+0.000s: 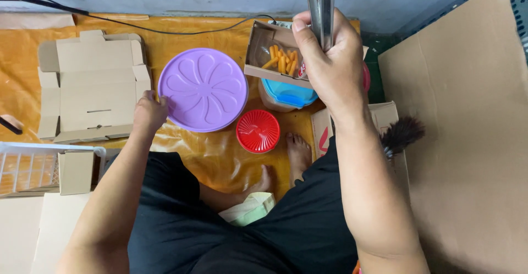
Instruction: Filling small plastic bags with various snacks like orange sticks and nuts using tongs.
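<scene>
While the right hand [324, 59] grips one metal pole [320, 4], cut off above, the left hand's [148, 112] curled fingers touch one purple lid [203, 89]; one red lid [258, 131] lies near.

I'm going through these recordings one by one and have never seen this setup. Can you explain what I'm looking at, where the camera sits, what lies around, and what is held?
There is no machine here: a seated person wears a camera on the head, so the single picture looks straight down at their own arms and legs. The right hand is closed around an upright metal pole. The left hand touches the edge of a round purple lid lying on an orange sheet. Beside it lie a smaller red lid, a flattened cardboard box, and an open carton holding orange sticks above a blue-lidded tub. A large cardboard sheet lies to the right.
</scene>
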